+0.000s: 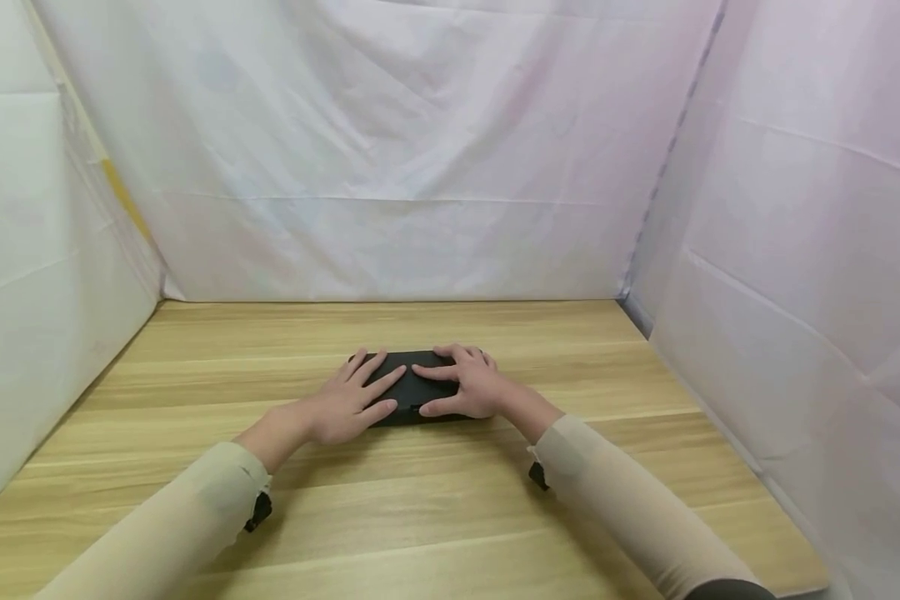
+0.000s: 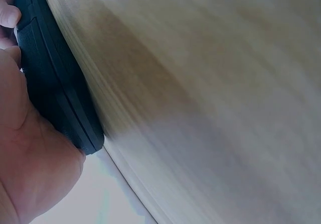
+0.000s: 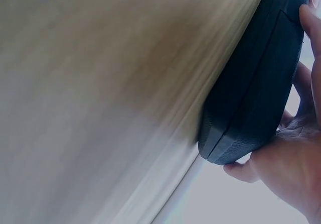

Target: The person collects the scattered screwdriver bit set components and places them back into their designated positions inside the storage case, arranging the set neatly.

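Observation:
A black hard case (image 1: 422, 388) with rounded corners lies closed on the table. Its lid seam runs along the side in the left wrist view, where the case (image 2: 55, 78) has a textured surface. My left hand (image 1: 348, 408) rests on the case's left part, fingers spread across the top and thumb by the front edge. On the right part lies my right hand (image 1: 474, 387), its index finger pointing inward and its thumb near the front latch area. The right wrist view shows the case (image 3: 251, 88) flat on the wood, with the palm beside its end.
The wood-grain table (image 1: 420, 508) extends around the case on all sides. White sheeting (image 1: 390, 150) hangs behind it and along both sides. A small black device (image 1: 258, 510) sits under the left sleeve's cuff, another device (image 1: 538, 476) under the right.

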`<state>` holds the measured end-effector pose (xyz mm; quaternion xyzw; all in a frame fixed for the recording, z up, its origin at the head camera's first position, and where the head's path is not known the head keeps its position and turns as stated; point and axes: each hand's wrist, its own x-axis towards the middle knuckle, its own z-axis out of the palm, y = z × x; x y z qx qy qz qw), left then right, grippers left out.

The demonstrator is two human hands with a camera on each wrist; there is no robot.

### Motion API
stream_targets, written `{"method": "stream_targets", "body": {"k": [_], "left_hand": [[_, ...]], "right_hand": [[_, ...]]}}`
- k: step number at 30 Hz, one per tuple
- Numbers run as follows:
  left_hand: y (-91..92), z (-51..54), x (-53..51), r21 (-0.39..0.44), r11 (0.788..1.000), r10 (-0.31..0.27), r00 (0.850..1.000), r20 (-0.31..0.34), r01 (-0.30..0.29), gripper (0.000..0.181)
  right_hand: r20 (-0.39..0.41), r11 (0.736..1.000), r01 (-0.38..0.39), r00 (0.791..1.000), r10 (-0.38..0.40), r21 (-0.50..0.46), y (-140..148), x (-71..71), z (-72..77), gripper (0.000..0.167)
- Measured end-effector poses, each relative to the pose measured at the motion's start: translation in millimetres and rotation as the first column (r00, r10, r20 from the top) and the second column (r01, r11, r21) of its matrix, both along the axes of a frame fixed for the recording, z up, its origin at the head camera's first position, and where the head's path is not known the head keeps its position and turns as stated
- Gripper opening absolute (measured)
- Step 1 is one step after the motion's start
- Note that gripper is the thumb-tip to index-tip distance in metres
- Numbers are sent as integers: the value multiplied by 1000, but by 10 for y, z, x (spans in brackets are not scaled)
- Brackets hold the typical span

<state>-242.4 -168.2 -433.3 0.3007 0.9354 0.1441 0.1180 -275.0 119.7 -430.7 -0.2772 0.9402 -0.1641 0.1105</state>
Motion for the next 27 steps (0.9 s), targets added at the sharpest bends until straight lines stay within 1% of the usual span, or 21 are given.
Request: {"method": "stream_targets", "body": {"k": [4,12,16,19,21,24,25,27], "left_hand": [[-3,-17,12,13,1000,-1,1000,-1,1,69],[-35,-53,35,7,1000,9,1000,8,-9,69],[-43,-52,23,12,1000,8,1000,3,-8,69],[-39,-57,10,33,999,6,1000,-4,-5,70],[-47,-50,8,77,997,20,1000,3,-20,72],[-99,-10,24,154,986,71,997,5,-71,76],[-125,8,31,176,981,89,996,-2,-87,78],[-183,53,56,193,974,122,992,-30,-114,80]], "right_hand": [[1,1000,-2,1000,2,13,1,12,-17,77],[-7,1000,-28,1000,28,10,-4,45,-62,79],[-16,999,-40,999,40,14,-5,52,-59,79],[-16,999,-42,999,42,21,18,57,-38,78],[-29,999,-38,999,39,25,51,55,-22,78],[-62,1000,-17,998,18,10,149,59,16,77],[-72,1000,-4,997,4,3,197,63,29,78],[-84,1000,29,996,-29,-11,320,89,48,80]]}}
